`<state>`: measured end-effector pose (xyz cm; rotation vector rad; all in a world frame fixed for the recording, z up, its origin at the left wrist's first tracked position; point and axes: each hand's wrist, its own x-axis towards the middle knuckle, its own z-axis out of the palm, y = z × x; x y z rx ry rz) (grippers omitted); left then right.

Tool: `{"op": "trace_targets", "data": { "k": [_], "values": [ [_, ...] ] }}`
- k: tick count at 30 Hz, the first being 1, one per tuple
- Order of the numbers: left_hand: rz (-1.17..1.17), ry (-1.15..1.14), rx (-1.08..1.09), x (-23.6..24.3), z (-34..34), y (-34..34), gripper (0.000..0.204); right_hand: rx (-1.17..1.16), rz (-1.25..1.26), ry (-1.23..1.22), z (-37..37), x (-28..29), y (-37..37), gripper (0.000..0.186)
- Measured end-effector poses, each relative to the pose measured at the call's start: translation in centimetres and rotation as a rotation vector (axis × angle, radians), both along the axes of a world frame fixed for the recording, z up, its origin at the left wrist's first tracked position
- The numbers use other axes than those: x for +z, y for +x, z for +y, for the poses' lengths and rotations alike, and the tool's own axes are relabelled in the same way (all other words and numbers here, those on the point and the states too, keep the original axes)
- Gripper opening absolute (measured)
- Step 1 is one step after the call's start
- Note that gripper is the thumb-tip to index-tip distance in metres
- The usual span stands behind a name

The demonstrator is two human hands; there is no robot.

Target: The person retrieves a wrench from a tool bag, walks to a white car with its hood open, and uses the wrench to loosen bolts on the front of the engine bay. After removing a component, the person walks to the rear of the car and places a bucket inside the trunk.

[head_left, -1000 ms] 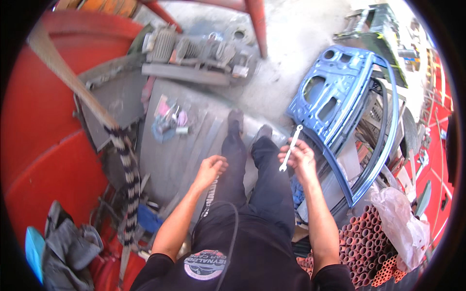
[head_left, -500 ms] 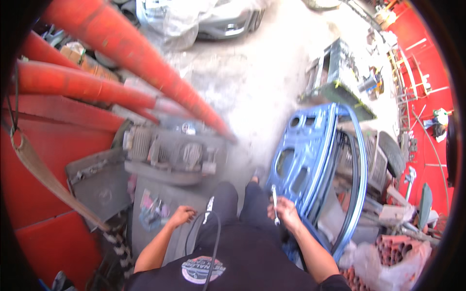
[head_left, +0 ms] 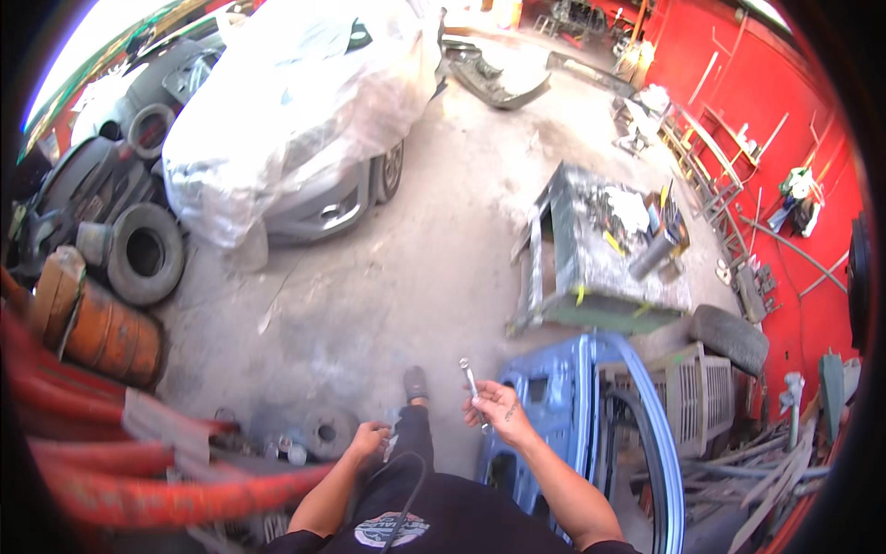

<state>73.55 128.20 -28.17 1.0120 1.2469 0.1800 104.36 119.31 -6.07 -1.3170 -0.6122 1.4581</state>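
My right hand point(head_left: 498, 414) is closed round a silver combination wrench point(head_left: 467, 377) held upright in front of me. Just to its right stands a bare blue car door point(head_left: 583, 429) with cut-out openings. My left hand point(head_left: 372, 434) hangs low by my leg, holding nothing I can see, its fingers loosely curled but apart. It is near red metal tubes point(head_left: 221, 489) that cross the lower left, and a dusty round metal part point(head_left: 325, 429) lies on the floor beside it.
A plastic-covered car point(head_left: 295, 129) fills the back left, beside tyres point(head_left: 134, 277) and an orange drum point(head_left: 120, 346). A worn workbench point(head_left: 581, 268) with tools stands right of centre. Metal bars, a grey grille point(head_left: 715, 402) and scrap line the red wall point(head_left: 784, 111). Concrete floor point(head_left: 406, 258) lies between.
My view has lifted and moved forward, bringing the covered car and workbench into fuller sight. The red tubes and blue door now sit lower in the picture. The wrench stays in my right hand.
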Motion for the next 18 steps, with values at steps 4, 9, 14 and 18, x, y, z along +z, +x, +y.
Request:
{"op": "trace_targets", "data": {
  "k": [4, 9, 14, 18],
  "values": [
    [0.227, 0.194, -0.214, -2.9, 16.0, 4.6, 0.027, -0.224, -0.045, 0.188, 16.9, 4.8, 9.4, 0.032],
    [0.172, 0.303, -0.464, 1.5, 35.8, 15.8, 0.028, -0.329, -0.061, -0.049, 26.1, 0.0, 17.9, 0.028],
    [0.040, 0.285, -0.620, 8.8, 53.9, 29.4, 0.028, -0.395, 0.124, -0.141, 36.2, -2.6, 24.7, 0.026],
    [0.151, 0.314, -0.538, 4.9, 67.9, 37.3, 0.030, -0.460, 0.201, -0.072, 49.1, -4.3, 34.2, 0.028]
  ]
}}
